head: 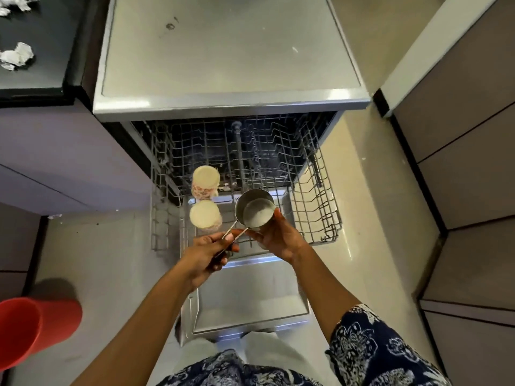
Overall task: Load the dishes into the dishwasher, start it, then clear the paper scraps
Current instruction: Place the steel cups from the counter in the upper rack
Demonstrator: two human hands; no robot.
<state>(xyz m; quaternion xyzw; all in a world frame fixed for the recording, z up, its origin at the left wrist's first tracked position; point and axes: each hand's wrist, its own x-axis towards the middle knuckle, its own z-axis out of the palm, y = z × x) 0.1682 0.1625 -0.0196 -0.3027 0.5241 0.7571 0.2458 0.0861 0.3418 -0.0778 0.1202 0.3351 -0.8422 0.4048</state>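
Saucepan [255,208] over rack [317,196] (cups [205,214] beside): left grip [207,254] clasps handle [233,231], right grip [276,238] clasps its side.

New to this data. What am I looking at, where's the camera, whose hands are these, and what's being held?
This is one picture from a wide-angle camera worn on a person's head, looking down. There is no robot; these are the person's bare hands. The left hand grips the long handle of a small steel saucepan, and the right hand holds its bowl. Below is an open dishwasher, with its door folded down and its wire rack pulled out. Two cream cups sit in the rack. Crumpled paper scraps lie on the dark counter at upper left. A red bin stands on the floor.
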